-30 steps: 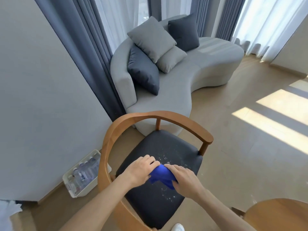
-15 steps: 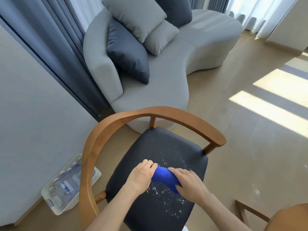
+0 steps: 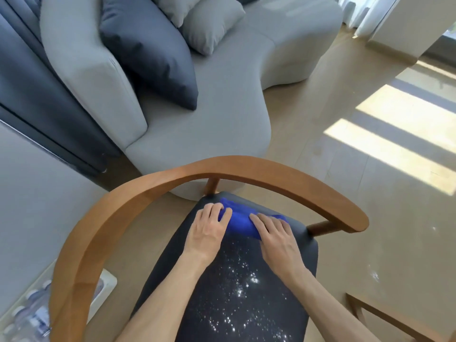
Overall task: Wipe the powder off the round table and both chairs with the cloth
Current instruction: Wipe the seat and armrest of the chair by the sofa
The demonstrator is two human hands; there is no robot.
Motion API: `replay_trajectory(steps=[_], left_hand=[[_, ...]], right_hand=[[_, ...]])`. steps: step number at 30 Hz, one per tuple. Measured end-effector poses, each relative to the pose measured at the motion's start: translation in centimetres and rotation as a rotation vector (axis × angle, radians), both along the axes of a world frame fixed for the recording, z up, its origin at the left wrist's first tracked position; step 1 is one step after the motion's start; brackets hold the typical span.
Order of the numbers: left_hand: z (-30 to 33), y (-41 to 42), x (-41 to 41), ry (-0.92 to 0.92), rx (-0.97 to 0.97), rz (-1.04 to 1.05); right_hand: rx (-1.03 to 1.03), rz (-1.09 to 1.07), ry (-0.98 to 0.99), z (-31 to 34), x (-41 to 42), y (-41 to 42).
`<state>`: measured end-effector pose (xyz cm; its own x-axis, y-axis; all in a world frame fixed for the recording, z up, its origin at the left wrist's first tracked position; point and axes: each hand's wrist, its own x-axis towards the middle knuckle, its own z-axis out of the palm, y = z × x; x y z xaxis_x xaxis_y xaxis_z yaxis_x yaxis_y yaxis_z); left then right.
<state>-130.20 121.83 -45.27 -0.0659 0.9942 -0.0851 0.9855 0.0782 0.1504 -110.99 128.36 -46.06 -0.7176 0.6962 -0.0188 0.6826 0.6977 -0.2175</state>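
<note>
The blue cloth (image 3: 240, 222) lies bunched at the far end of the dark seat (image 3: 299, 248) of the chair (image 3: 158, 186), close under its curved wooden back. The left hand (image 3: 206, 233) presses down on the cloth's left end with fingers (image 3: 217, 213) nearly straight and a little spread. The right hand (image 3: 276, 234) lies flat on the right end, its fingers likewise extended and resting on the fabric, not curled round it. White powder (image 3: 243, 290) is scattered over the seat nearer the person, between the forearms. The cloth looks soft, light and floppy, so it will likely crumple or slip under the palms unless pinned by broad, even pressure; holding it flat at both ends, as now, seems the sound way to drag it through the powder. The padded seat should give slightly.
</note>
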Motion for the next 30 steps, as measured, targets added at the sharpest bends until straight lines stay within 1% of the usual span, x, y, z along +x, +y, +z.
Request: replay_trajectory(steps=[2, 5, 7, 9, 14, 18, 20, 26, 30], left_hand=[[-1.7, -0.2, -0.8, 0.05, -0.07, 0.007], [-4.2, -2.4, -2.3, 0.065, -0.181, 0.059], [-5.2, -4.2, -3.0, 0.018, -0.236, 0.123], [-5.7, -5.6, -3.3, -0.067, -0.282, 0.217], [-7.3, -6.6, -3.4, -0.259, -0.385, 0.438], [-8.6, -7.1, -3.7, -0.312, -0.425, 0.491], [-9.1, -7.3, -4.0, -0.332, -0.413, 0.522], [-9.7, -7.5, -3.9, -0.342, -0.38, 0.539], [-10.2, -7.9, -4.2, -0.378, -0.362, 0.531]], right_hand=[[0.009, 0.021, -0.084, -2.5, -0.5, 0.7], [-0.071, 0.087, -0.212, -5.3, -0.1, 0.1], [-0.081, 0.103, -0.208, -6.1, 0.2, 0.0], [-0.069, 0.13, -0.168, -6.5, 0.0, 0.7], [-0.094, 0.301, -0.158, -8.1, -2.4, 3.4], [-0.132, 0.362, -0.188, -9.9, -3.8, 4.6], [-0.159, 0.331, -0.149, -10.6, -3.9, 4.3], [-0.164, 0.244, 0.075, -11.2, -3.6, 1.9], [-0.102, 0.246, 0.115, -10.9, -3.2, -0.8]])
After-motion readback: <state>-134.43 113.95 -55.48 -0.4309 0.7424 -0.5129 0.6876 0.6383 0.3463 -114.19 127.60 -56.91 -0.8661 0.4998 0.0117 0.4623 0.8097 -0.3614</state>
